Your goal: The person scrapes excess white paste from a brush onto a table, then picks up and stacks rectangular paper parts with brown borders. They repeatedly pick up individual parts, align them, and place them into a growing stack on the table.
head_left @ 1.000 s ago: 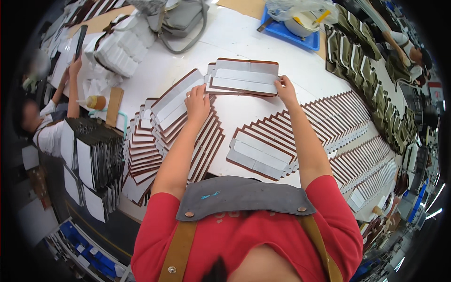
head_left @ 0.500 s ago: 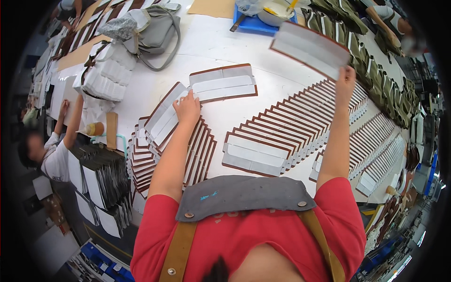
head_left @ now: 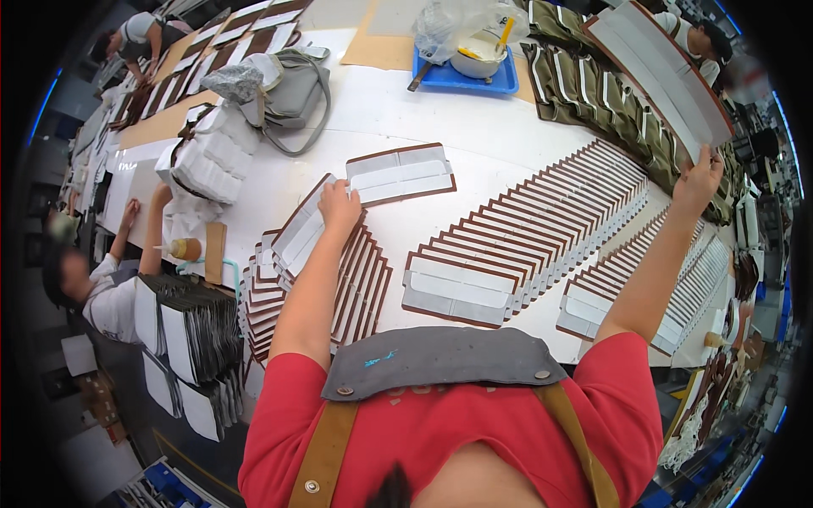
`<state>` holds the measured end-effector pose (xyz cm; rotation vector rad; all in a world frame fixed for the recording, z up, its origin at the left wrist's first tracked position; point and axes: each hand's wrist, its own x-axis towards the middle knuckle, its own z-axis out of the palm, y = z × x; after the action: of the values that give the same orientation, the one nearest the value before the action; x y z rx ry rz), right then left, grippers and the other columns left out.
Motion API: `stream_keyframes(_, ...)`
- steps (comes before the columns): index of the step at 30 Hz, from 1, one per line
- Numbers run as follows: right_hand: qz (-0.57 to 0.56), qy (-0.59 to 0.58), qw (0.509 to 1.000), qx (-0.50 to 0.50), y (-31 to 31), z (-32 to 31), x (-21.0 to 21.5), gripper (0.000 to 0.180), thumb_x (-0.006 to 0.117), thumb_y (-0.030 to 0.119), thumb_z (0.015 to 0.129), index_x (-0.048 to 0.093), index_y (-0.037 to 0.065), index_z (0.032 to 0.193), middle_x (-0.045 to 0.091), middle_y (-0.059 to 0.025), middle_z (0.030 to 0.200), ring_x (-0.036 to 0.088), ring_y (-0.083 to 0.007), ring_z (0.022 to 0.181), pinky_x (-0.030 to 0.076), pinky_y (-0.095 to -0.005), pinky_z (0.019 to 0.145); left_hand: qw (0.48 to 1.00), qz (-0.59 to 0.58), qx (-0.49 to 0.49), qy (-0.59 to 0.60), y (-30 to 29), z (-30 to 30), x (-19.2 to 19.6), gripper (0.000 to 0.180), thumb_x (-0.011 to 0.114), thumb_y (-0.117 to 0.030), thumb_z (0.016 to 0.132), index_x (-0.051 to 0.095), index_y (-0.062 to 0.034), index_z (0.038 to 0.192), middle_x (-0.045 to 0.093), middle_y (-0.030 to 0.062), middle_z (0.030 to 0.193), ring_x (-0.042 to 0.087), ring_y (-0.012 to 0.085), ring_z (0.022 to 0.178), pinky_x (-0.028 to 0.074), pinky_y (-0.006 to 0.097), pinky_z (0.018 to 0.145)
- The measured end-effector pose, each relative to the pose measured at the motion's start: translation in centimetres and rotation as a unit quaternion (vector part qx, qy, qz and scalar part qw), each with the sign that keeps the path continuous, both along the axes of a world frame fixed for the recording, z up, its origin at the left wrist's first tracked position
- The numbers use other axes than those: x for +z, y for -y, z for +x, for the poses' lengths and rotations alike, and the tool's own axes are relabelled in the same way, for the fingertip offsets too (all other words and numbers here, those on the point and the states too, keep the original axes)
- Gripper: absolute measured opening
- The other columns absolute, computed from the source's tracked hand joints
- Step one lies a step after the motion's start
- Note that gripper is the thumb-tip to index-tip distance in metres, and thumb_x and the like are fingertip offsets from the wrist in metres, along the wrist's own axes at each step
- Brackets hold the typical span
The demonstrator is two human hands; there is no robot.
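My left hand (head_left: pixel 340 207) has its fingers closed at the right edge of a white-faced, brown-edged panel (head_left: pixel 302 230). That panel slants across a fanned pile of similar panels (head_left: pixel 360 284). Just beyond my fingers lies another brown-edged panel (head_left: pixel 400 173), flat on the table. Raised at the far right, my right hand (head_left: pixel 701 179) grips the near end of a long brown-edged panel (head_left: pixel 656 72), held above green strapped pieces. A long overlapping row of panels (head_left: pixel 517 241) spreads across the middle, and a second row (head_left: pixel 631 275) lies partly behind my right forearm.
A blue tray (head_left: pixel 466 79) with a white bowl stands at the back. Green pieces with white strips (head_left: pixel 593 89) line the far right. At left are a grey bag (head_left: pixel 288 89), a white stack (head_left: pixel 212 152), a dark-edged stack (head_left: pixel 199 322) and a co-worker's arm (head_left: pixel 152 229).
My right hand has carried its panel to the right, away from the middle row and over the green pieces. The left hand stays on its panel, nearly still.
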<state>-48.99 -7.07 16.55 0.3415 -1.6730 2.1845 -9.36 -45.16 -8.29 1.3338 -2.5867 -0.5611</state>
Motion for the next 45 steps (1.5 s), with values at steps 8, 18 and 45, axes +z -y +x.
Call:
stream_keyframes(8, -0.02, 0.098, 0.984, 0.145, 2.7, 6.6, 3.2, 0.019, 0.053, 0.012, 0.084, 0.044, 0.005, 0.099, 0.051, -0.0049, 0.077, 0.043, -0.007, 0.048, 0.034, -0.0157, 0.034, 0.925, 0.11, -0.234, -0.28, -8.0, -10.9, 8.4, 0.045, 0.062, -0.02, 0.076, 0.046, -0.0016, 0.113, 0.048, 0.0159, 0.111, 0.053, 0.0286, 0.092, 0.043, 0.036, 0.079)
stream_keyframes(18, -0.148, 0.215, 0.91, 0.323, 13.3, 16.6, -0.4, 0.015, 0.041, 0.02, 0.091, 0.042, 0.007, 0.098, 0.057, -0.0073, 0.083, 0.058, -0.0165, 0.063, 0.05, -0.0302, 0.061, 0.756, 0.302, -0.256, -0.521, -17.5, -14.3, 21.1, 0.048, 0.064, -0.021, 0.078, 0.043, 0.0024, 0.115, 0.046, 0.0146, 0.112, 0.049, 0.0222, 0.099, 0.041, 0.034, 0.085)
stream_keyframes(45, -0.008, 0.028, 0.965, 0.262, 15.3, 16.1, -1.5, 0.017, 0.043, 0.014, 0.09, 0.042, 0.001, 0.102, 0.052, -0.0042, 0.082, 0.047, -0.006, 0.07, 0.038, -0.0188, 0.061, 0.827, 0.278, -0.108, -0.477, -15.8, -1.4, 16.3, 0.01, 0.055, -0.008, 0.083, 0.051, -0.0014, 0.089, 0.054, 0.0028, 0.067, 0.052, 0.0089, 0.059, 0.043, 0.022, 0.054)
